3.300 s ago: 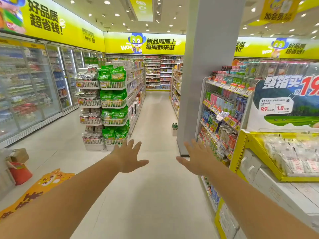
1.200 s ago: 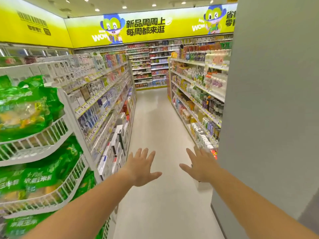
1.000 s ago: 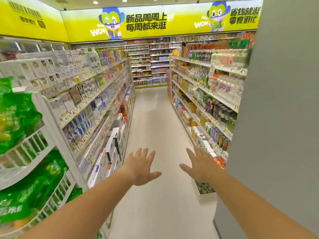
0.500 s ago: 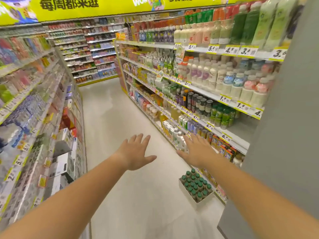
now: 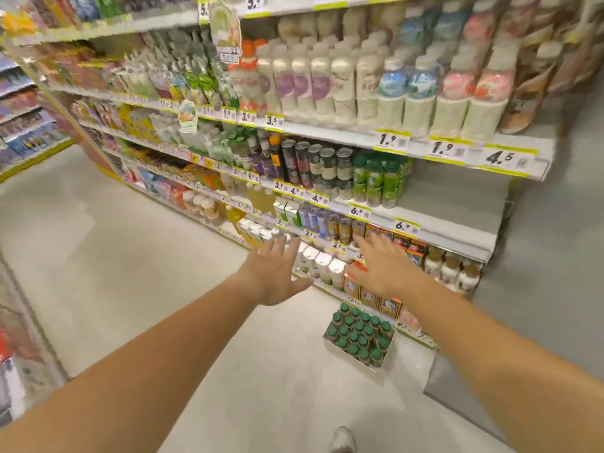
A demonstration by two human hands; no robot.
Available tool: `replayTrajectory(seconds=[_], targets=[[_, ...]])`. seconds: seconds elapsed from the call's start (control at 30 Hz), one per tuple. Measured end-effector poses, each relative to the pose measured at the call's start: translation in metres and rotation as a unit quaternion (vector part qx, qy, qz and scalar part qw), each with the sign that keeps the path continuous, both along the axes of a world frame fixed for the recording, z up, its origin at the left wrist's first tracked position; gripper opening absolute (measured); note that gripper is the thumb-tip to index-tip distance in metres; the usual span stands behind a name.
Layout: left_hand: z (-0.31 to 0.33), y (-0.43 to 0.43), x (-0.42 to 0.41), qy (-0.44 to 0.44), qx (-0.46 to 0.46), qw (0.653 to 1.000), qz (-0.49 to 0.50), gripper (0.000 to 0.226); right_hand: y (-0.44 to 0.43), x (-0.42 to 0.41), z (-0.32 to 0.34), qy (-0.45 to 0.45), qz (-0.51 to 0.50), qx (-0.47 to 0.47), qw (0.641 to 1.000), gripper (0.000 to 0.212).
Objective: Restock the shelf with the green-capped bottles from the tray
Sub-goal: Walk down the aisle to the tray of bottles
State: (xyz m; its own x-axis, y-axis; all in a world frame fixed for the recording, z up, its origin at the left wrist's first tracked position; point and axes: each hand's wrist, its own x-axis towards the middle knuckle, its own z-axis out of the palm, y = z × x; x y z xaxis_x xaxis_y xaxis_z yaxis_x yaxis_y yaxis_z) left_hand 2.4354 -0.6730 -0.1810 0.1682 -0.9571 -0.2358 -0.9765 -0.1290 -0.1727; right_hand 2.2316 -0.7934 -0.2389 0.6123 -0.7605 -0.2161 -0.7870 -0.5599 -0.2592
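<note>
Head view: shoe (image 5: pixel 342 439) tip on pale floor (image 5: pixel 130 256). Arms forward, left hand (image 5: pixel 271 276) and right hand (image 5: pixel 380 273) spread, fingers (image 5: pixel 292 248) released, holding nothing. On the floor, tray (image 5: pixel 346 353) of green-capped bottles (image 5: pixel 358 333), just beside the shelf (image 5: pixel 451 204) base. Beyond, stocked drinks, price tags (image 5: pixel 392 140).

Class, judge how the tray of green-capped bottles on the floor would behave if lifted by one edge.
Probably heavy: the tray is packed with bottles in tight rows. Its walls look low and thin, so it may sag, and a one-edge lift could let the upright bottles slide or topple. They may be glass, so possibly fragile, though blur leaves that unsure.
</note>
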Motion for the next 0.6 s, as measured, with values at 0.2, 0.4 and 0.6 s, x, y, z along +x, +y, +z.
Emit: replayTrajectory(seconds=[0.2, 0.4, 0.6], targets=[[-0.059, -0.090, 0.054, 0.015, 0.038, 0.996, -0.079, 0.096, -0.033, 0.034, -0.046, 0.014, -0.080, 0.027, 0.996, 0.085], [-0.138, -0.174, 0.076, 0.062, 0.095, 0.980, -0.164, 0.095, -0.050, 0.032, -0.112, 0.007, -0.202, 0.071, 0.977, 0.083], [-0.269, -0.242, 0.079, 0.118, 0.102, 0.962, -0.226, 0.098, -0.053, 0.029, -0.228, 0.038, -0.316, 0.082, 0.945, 0.071]])
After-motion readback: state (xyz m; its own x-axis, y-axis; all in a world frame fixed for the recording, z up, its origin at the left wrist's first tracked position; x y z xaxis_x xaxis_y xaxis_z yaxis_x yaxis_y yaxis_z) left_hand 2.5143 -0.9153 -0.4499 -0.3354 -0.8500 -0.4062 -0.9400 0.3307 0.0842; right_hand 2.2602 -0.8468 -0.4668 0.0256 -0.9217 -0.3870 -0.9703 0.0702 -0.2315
